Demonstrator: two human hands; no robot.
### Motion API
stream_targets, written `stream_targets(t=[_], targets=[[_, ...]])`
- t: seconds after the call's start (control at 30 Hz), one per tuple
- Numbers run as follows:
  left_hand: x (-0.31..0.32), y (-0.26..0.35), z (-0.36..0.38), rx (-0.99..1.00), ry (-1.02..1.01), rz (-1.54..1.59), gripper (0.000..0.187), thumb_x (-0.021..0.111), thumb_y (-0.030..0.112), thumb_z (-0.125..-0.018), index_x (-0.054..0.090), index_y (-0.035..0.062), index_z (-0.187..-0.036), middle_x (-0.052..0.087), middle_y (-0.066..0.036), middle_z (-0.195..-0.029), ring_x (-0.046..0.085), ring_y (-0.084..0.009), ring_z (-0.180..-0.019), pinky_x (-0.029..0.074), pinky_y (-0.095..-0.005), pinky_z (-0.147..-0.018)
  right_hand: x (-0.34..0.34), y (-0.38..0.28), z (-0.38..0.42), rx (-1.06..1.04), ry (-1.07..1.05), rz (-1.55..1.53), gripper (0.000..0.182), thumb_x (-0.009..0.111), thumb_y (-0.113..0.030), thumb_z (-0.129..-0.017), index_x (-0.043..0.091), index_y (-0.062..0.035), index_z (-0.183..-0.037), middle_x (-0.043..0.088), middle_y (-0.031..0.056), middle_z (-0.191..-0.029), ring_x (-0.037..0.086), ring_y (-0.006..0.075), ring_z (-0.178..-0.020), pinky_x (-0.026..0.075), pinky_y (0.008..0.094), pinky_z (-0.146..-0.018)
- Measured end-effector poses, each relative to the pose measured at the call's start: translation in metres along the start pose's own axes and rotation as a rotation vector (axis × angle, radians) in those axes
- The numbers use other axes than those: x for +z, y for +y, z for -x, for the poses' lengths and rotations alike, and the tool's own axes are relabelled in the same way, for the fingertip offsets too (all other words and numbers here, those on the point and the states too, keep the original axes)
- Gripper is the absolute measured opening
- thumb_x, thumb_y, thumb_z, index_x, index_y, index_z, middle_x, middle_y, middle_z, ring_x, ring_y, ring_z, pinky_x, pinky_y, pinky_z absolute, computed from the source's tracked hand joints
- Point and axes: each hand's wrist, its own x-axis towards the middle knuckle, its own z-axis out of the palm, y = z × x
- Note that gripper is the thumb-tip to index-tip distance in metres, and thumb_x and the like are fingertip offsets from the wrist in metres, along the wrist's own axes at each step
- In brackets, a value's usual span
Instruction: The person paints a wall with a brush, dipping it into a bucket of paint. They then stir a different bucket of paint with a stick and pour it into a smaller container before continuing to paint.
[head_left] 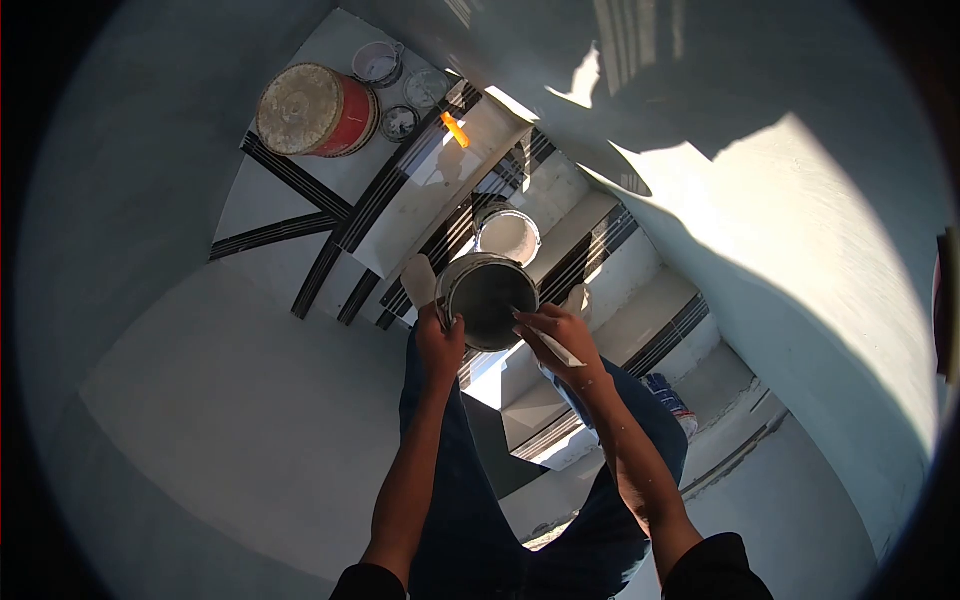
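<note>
My left hand [441,343] is closed on the near left rim of a dark round bucket [447,290], which is tilted so that I look into its grey inside. My right hand [562,338] grips a slim pale tool [567,355] at the bucket's right side. One end of that tool sticks out below my fingers; its other end points into the bucket's mouth, and its kind is not clear. Just beyond the bucket stands a second pail [508,236] with a whitish inside.
Stairs [640,310] with dark striped edges run below me between curved pale walls [760,210]. On the upper left landing stand a red drum [350,115], a small pail [377,64] and a small tub [400,123]. An orange-handled tool [455,130] lies on a step.
</note>
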Motion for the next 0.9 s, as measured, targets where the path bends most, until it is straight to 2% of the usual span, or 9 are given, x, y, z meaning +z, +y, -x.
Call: stream_targets(t=[0.13, 0.17, 0.3, 0.4, 0.57, 0.73, 0.83, 0.9], targets=[[0.003, 0.006, 0.004, -0.064, -0.028, 0.035, 0.027, 0.067, 0.006, -0.085, 0.060, -0.0029, -0.110, 0.065, -0.020, -0.099, 0.066, -0.0355, -0.093, 0.051, -0.0413, -0.081, 0.001, -0.004, -0.005, -0.027, 0.081, 0.054, 0.023, 0.073, -0.017, -0.084, 0.075, -0.0103, -0.106, 0.066, 0.0112, -0.084, 0.067, 0.0302, -0.076, 0.054, 0.0395, -0.068], [0.003, 0.009, 0.004, -0.083, -0.036, 0.046, 0.029, 0.066, 0.006, -0.085, 0.060, -0.0034, -0.112, 0.064, -0.020, -0.100, 0.065, -0.0370, -0.094, 0.051, -0.0421, -0.082, 0.003, -0.005, -0.004, -0.075, 0.094, 0.014, 0.020, 0.073, -0.017, -0.085, 0.075, -0.0084, -0.103, 0.065, 0.0114, -0.080, 0.067, 0.0293, -0.073, 0.053, 0.0391, -0.066], [0.001, -0.002, 0.009, -0.124, -0.007, 0.002, 0.029, 0.067, 0.008, -0.085, 0.060, -0.0030, -0.111, 0.064, -0.020, -0.098, 0.065, -0.0370, -0.093, 0.050, -0.0429, -0.080, -0.015, -0.018, 0.007, 0.126, 0.209, -0.261, 0.014, 0.072, -0.016, -0.088, 0.075, -0.0034, -0.093, 0.065, 0.0111, -0.072, 0.065, 0.0251, -0.063, 0.051, 0.0359, -0.059], [0.000, -0.011, 0.009, -0.145, -0.010, -0.005, 0.028, 0.068, 0.008, -0.085, 0.060, -0.0024, -0.110, 0.064, -0.020, -0.097, 0.065, -0.0372, -0.091, 0.050, -0.0432, -0.079, -0.020, -0.010, 0.017, 0.054, 0.215, -0.155, 0.013, 0.072, -0.015, -0.088, 0.076, -0.0034, -0.093, 0.065, 0.0108, -0.072, 0.064, 0.0238, -0.060, 0.050, 0.0345, -0.056], [0.002, -0.026, 0.013, -0.079, 0.013, -0.052, 0.026, 0.068, 0.007, -0.084, 0.061, -0.0016, -0.107, 0.063, -0.019, -0.095, 0.064, -0.0377, -0.089, 0.051, -0.0430, -0.079, -0.024, -0.010, 0.028, 0.138, 0.239, -0.207, 0.014, 0.071, -0.013, -0.090, 0.076, -0.0022, -0.098, 0.066, 0.0104, -0.071, 0.063, 0.0185, -0.059, 0.048, 0.0318, -0.055], [-0.004, -0.030, 0.012, -0.130, 0.014, -0.050, 0.026, 0.068, 0.007, -0.083, 0.061, -0.0021, -0.106, 0.064, -0.020, -0.096, 0.064, -0.0376, -0.090, 0.050, -0.0433, -0.079, -0.030, -0.019, 0.031, 0.195, 0.261, -0.249, 0.016, 0.070, -0.014, -0.091, 0.076, -0.0017, -0.099, 0.067, 0.0106, -0.073, 0.061, 0.0147, -0.060, 0.047, 0.0289, -0.055], [-0.010, -0.029, 0.011, -0.145, 0.003, -0.074, 0.026, 0.069, 0.007, -0.082, 0.061, -0.0024, -0.106, 0.064, -0.020, -0.097, 0.064, -0.0373, -0.091, 0.050, -0.0433, -0.079, -0.034, -0.024, 0.033, 0.344, 0.258, -0.329, 0.015, 0.071, -0.014, -0.090, 0.076, -0.0032, -0.099, 0.067, 0.0111, -0.071, 0.062, 0.0175, -0.059, 0.048, 0.0310, -0.056], [-0.012, -0.028, 0.010, -0.142, 0.003, -0.089, 0.027, 0.069, 0.007, -0.082, 0.061, -0.0025, -0.106, 0.064, -0.020, -0.097, 0.064, -0.0371, -0.091, 0.050, -0.0434, -0.079, -0.038, -0.030, 0.032, 0.370, 0.275, -0.375, 0.016, 0.070, -0.015, -0.091, 0.076, -0.0028, -0.100, 0.067, 0.0112, -0.072, 0.062, 0.0157, -0.060, 0.048, 0.0299, -0.057]])
